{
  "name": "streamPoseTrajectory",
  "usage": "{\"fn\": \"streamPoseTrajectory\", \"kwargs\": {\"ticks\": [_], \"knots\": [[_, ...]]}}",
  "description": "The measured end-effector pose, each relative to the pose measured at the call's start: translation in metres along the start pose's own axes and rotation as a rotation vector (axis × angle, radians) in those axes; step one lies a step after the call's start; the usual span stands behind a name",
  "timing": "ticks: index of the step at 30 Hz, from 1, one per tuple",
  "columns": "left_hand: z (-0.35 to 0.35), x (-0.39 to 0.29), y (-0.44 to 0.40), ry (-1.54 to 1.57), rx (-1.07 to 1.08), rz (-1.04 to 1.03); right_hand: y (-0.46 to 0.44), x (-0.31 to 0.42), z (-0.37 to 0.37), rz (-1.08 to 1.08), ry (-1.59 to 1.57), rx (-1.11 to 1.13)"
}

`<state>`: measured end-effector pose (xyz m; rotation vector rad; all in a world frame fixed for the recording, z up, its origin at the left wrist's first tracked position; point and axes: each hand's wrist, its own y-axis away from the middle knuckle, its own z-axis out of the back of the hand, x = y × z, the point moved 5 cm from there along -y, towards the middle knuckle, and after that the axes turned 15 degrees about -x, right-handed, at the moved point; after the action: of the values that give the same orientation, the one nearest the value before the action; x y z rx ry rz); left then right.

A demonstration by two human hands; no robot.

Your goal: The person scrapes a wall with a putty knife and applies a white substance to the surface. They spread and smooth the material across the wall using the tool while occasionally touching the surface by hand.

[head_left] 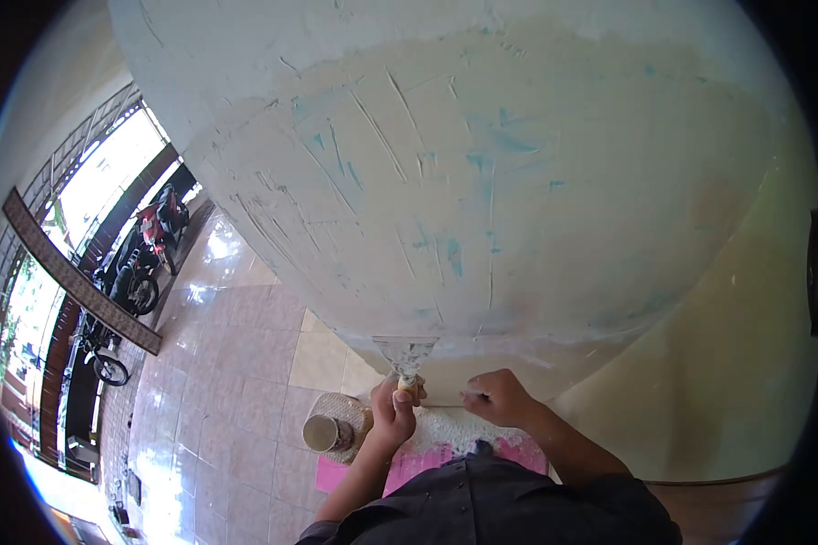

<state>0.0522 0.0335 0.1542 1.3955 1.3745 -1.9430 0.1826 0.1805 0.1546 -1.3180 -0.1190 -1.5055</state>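
My left hand (pixel 393 416) is closed around the handle of a putty knife (pixel 406 352). Its wide, smeared blade points up at the lower part of a pale wall (pixel 554 245); whether it touches the wall I cannot tell. Ridges of filler and blue-green streaks mark that wall. To the right, my right hand (pixel 502 400) is curled into a fist near the wall's foot, and what it holds, if anything, is hidden.
A round container (pixel 323 434) stands on a woven-looking stool or basket (pixel 358 414) left of me. Below my hands lies a pink sheet (pixel 336 473) with white crumbs. Motorbikes (pixel 162 222) are parked beyond the tiled floor (pixel 236 400), near a patterned post (pixel 82 272).
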Motion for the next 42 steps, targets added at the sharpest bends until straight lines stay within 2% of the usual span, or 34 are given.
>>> {"fn": "streamPoseTrajectory", "kwargs": {"ticks": [2,4,6,8,10,11,12,13,16,18,19,20,22,23,24,26,28,30,31,32,34,37,39,41,42], "knots": [[0.001,0.000,-0.006,-0.070,0.019,-0.061,-0.005,0.001,-0.015,-0.032,0.086,0.075],[-0.003,-0.001,-0.006,-0.015,-0.034,0.006,-0.010,-0.002,-0.028,-0.117,0.138,0.152],[-0.002,0.013,-0.008,0.199,0.013,0.181,-0.028,0.023,-0.030,0.047,-0.086,-0.077],[-0.001,0.026,-0.004,0.313,0.058,0.236,-0.033,0.031,-0.038,0.044,-0.119,-0.031],[-0.011,0.040,0.001,0.641,0.138,0.647,-0.036,0.044,-0.046,0.214,-0.146,-0.167],[-0.011,0.043,0.003,0.621,0.118,0.727,-0.033,0.044,-0.052,0.200,-0.073,-0.121],[-0.008,0.041,-0.001,0.612,0.158,0.732,-0.032,0.047,-0.054,0.191,-0.060,-0.158],[-0.003,0.037,-0.006,0.430,0.291,0.583,-0.032,0.051,-0.060,0.143,-0.032,-0.176],[0.011,0.070,0.000,0.526,0.488,0.548,-0.029,0.055,-0.078,0.042,-0.027,-0.228],[0.019,0.093,-0.007,0.396,0.274,0.621,-0.023,0.052,-0.089,-0.045,-0.104,-0.235],[0.021,0.080,-0.012,0.246,0.251,0.351,-0.024,0.055,-0.088,-0.021,-0.077,-0.304],[0.024,0.075,-0.017,0.258,0.257,0.361,-0.022,0.059,-0.084,-0.031,-0.064,-0.304],[0.023,0.030,-0.041,-0.229,0.489,-0.060,-0.016,0.060,-0.073,-0.292,-0.152,-0.439],[0.020,0.011,-0.049,-0.157,0.484,0.071,-0.011,0.058,-0.067,-0.228,-0.077,-0.485],[0.021,0.005,-0.054,-0.156,0.486,0.062,-0.004,0.051,-0.065,-0.221,-0.076,-0.492],[0.025,-0.010,-0.062,-0.270,0.527,-0.229,0.013,0.033,-0.053,-0.309,-0.091,-0.571],[0.035,-0.019,-0.078,-0.265,0.389,-0.245,0.007,0.035,-0.028,-0.248,-0.042,-0.607],[0.043,-0.039,-0.095,-0.195,0.214,-0.334,-0.005,0.048,0.004,-0.058,0.188,-0.673],[0.046,-0.048,-0.101,-0.175,0.137,-0.404,-0.013,0.053,0.018,0.052,0.226,-0.671],[0.049,-0.056,-0.106,-0.158,0.064,-0.475,-0.020,0.055,0.031,0.063,0.221,-0.667],[0.048,-0.073,-0.114,-0.183,-0.020,-0.638,-0.028,0.072,0.047,0.313,0.506,-0.692],[0.045,-0.097,-0.127,-0.236,-0.066,-0.754,-0.041,0.075,0.060,0.353,0.568,-0.700],[0.043,-0.123,-0.139,-0.331,-0.095,-0.980,-0.046,0.079,0.062,0.390,0.612,-0.679],[0.043,-0.157,-0.161,-0.398,-0.143,-1.123,-0.050,0.075,0.065,0.209,0.403,-0.680],[0.043,-0.175,-0.177,-0.442,-0.136,-1.150,-0.049,0.073,0.062,0.222,0.402,-0.675]]}}
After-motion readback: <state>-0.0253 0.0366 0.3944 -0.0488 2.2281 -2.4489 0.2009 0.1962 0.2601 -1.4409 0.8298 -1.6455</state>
